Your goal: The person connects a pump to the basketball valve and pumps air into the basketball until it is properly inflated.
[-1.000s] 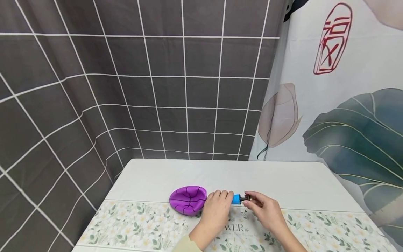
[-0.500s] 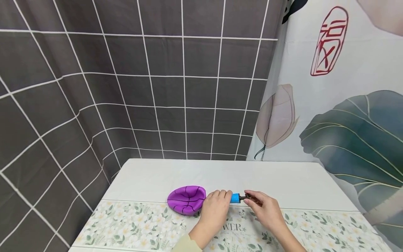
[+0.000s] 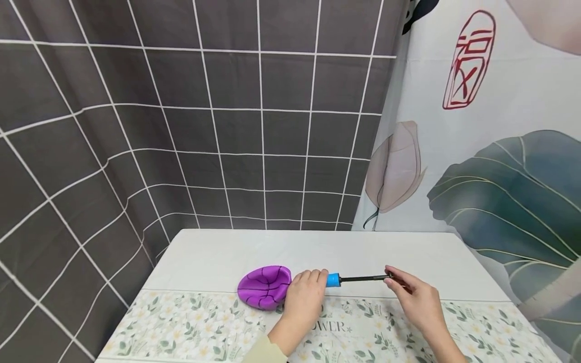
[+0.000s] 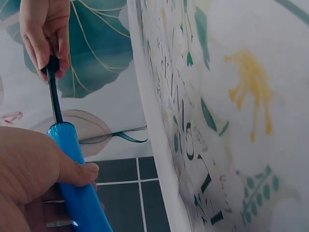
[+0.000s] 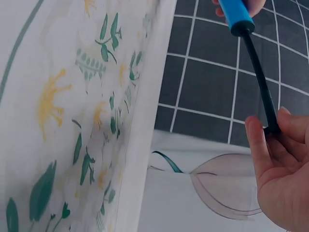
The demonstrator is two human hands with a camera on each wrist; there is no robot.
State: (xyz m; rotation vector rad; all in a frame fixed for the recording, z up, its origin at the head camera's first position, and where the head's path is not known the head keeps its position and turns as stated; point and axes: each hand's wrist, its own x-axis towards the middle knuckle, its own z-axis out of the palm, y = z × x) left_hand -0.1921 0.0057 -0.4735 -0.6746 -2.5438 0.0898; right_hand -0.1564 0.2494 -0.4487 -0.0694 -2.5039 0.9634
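Observation:
A purple ball with black lines, caved in and partly deflated, is at the left end of a blue hand pump. My left hand grips the pump's barrel, its thumb lying along the blue tube in the left wrist view. The black pump rod is drawn far out to the right. At its end, my right hand pinches the black handle between thumb and fingers. Where pump and ball meet is hidden behind my left hand.
Both hands are over a white table with a floral printed band. A dark gridded curtain hangs behind and to the left. On the right hangs a white curtain with leaf prints.
My right hand has moved right, drawing the black rod well out of the blue barrel. The left hand keeps its grip, and the ball still looks caved in.

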